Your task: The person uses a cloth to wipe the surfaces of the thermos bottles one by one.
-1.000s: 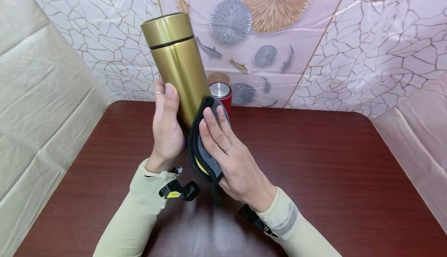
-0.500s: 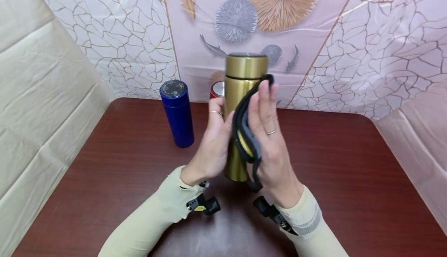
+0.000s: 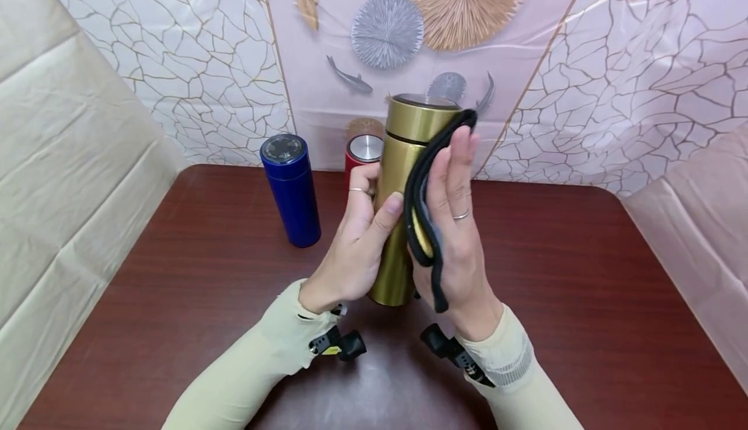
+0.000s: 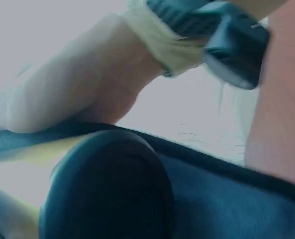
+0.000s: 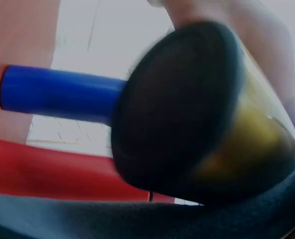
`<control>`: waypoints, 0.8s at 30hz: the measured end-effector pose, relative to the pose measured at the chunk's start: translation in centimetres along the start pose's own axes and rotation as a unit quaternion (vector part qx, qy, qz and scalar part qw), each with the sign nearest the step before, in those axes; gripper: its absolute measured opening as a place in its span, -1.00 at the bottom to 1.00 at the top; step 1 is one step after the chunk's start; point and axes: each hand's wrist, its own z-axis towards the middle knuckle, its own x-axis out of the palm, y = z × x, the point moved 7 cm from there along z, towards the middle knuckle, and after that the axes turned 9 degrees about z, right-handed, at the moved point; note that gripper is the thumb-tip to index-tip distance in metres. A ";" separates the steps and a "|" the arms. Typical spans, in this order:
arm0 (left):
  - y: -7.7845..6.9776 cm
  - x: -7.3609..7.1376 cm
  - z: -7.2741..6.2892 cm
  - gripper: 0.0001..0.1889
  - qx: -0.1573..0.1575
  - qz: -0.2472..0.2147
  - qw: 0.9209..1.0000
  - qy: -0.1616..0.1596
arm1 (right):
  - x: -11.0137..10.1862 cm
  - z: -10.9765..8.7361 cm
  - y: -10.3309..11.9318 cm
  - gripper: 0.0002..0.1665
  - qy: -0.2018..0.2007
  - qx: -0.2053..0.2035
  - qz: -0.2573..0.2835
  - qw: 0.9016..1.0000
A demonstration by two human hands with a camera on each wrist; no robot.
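My left hand (image 3: 350, 251) grips a gold thermos flask (image 3: 400, 177) round its middle, thumb in front. The flask is raised off the table and leans slightly right at the top. Against its right side lies a folded grey and yellow microfibre cloth (image 3: 416, 206) with black edging. My right hand (image 3: 458, 251) presses the cloth there with long, straight fingers; its thumb is hidden in the head view. The flask's dark base (image 5: 177, 109) fills much of the right wrist view. In the blurred left wrist view, the cloth (image 4: 227, 199) spreads behind a dark rounded end.
A blue thermos flask (image 3: 294, 202) stands upright on the dark red-brown table (image 3: 193, 274), left of the hands. A red flask (image 3: 365, 149) with a silver top stands behind the gold one, partly covered. Patterned sheeting (image 3: 204, 79) closes off the back and sides.
The gold flask has come down and to the right from its left-leaning raised pose, uncovering the blue flask. Both hands moved with it, and the cloth now reaches up beside the lid.
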 end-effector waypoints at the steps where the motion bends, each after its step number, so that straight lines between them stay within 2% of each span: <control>1: -0.2 -0.3 0.1 -0.34 0.003 -0.011 1.000 -0.009 | 0.3 -0.2 0.2 -0.32 0.009 -0.003 -0.001 1.000; 4: -0.6 -1.5 0.2 -0.23 0.009 -0.030 0.998 -0.045 | 1.4 -0.7 0.7 -0.34 0.041 -0.017 -0.004 0.999; 8: -1.4 -3.5 0.3 -0.27 0.027 -0.066 0.993 -0.099 | 3.1 -1.5 1.5 -0.34 0.079 -0.059 -0.007 0.995; 12: -2.0 -6.2 0.3 -0.47 0.039 -0.093 0.981 -0.167 | 5.0 -2.6 2.1 -0.26 0.134 -0.089 -0.032 0.986; 16: -2.2 -8.7 0.2 -0.52 0.043 -0.118 0.965 -0.231 | 6.6 -3.7 2.0 -0.21 0.195 -0.092 -0.055 0.975; 20: -2.4 -9.9 0.3 -0.43 0.058 -0.147 0.954 -0.255 | 7.3 -4.1 1.9 -0.25 0.215 -0.100 -0.056 0.970; 24: -2.5 -10.0 0.6 -0.40 0.068 -0.157 0.952 -0.253 | 7.2 -4.0 1.9 -0.31 0.217 -0.103 -0.053 0.969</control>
